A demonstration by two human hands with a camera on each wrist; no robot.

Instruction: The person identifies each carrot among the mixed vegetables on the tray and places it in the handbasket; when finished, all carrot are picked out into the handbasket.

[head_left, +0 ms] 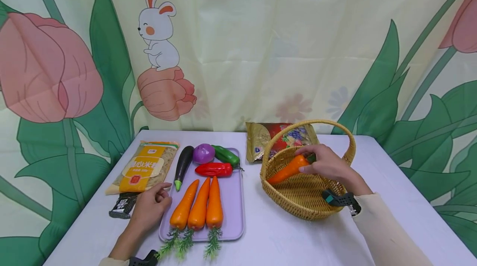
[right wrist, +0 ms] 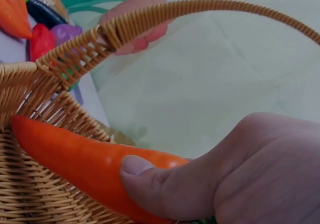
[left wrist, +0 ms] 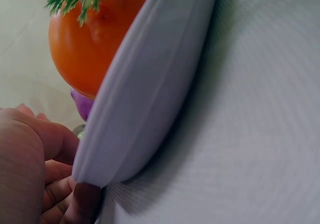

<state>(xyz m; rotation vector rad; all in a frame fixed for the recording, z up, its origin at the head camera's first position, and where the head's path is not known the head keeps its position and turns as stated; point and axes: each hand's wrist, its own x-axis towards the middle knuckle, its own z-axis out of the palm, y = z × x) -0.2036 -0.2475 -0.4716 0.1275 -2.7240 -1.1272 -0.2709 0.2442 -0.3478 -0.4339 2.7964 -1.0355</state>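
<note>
My right hand grips a carrot by its thick end, inside the wicker basket. In the right wrist view the thumb lies across the carrot, whose tip points at the basket wall. The other fingers are mostly hidden there. At the near left side of the lilac tray, my left hand pinches the rim, thumb above and fingers below in the left wrist view. Three carrots lie side by side on the tray, their leafy tops over the front edge.
Behind the carrots are an eggplant, a purple onion, a red pepper and a green pepper. A yellow food bag and a small black packet lie left. Behind the basket leans a gold-red bag; its handle arches upward.
</note>
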